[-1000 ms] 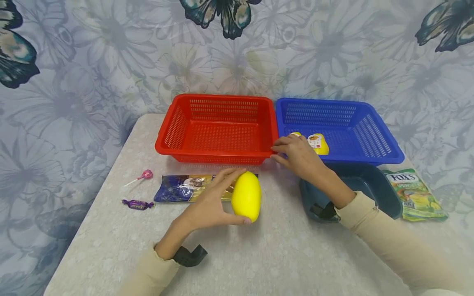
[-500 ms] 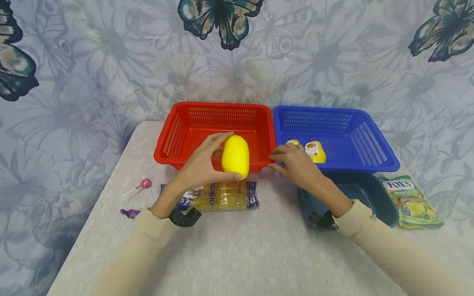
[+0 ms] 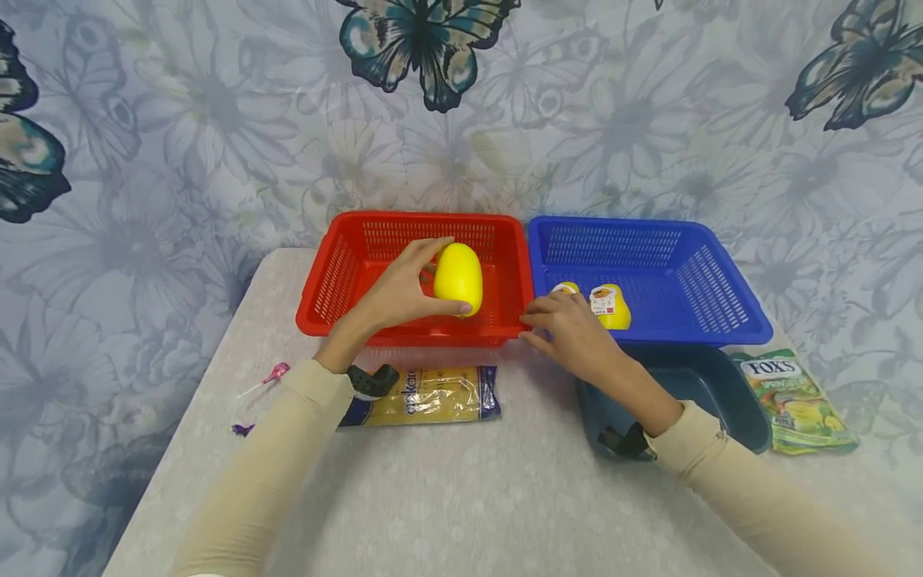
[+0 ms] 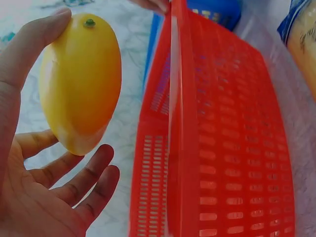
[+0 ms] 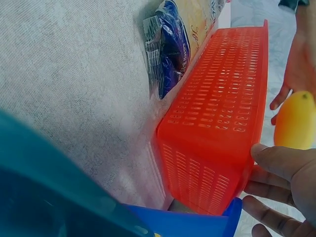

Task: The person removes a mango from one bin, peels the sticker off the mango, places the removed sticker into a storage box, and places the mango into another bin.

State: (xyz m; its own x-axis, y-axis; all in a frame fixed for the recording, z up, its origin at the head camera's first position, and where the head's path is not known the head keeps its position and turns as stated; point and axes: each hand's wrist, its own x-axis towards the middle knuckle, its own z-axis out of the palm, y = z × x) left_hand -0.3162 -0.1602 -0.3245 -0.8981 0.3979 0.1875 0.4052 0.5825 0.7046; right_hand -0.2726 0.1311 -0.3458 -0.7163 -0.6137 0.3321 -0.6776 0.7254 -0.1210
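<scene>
The left hand (image 3: 400, 292) grips a smooth yellow plastic lemon (image 3: 457, 279) over the perforated red basket (image 3: 339, 272). The right hand (image 3: 570, 332), fingers relaxed, touches the seam with the blue basket (image 3: 721, 280) at three o'clock (two yellow items inside). At six o'clock lies a glossy pasta packet (image 3: 433, 395); a teal tub (image 3: 728, 393) sits under the right forearm.

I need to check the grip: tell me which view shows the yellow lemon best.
The left wrist view: the lemon fills the frame, held between thumb and fingers of the left hand. The head view shows it small; the right wrist view catches only part.
</scene>
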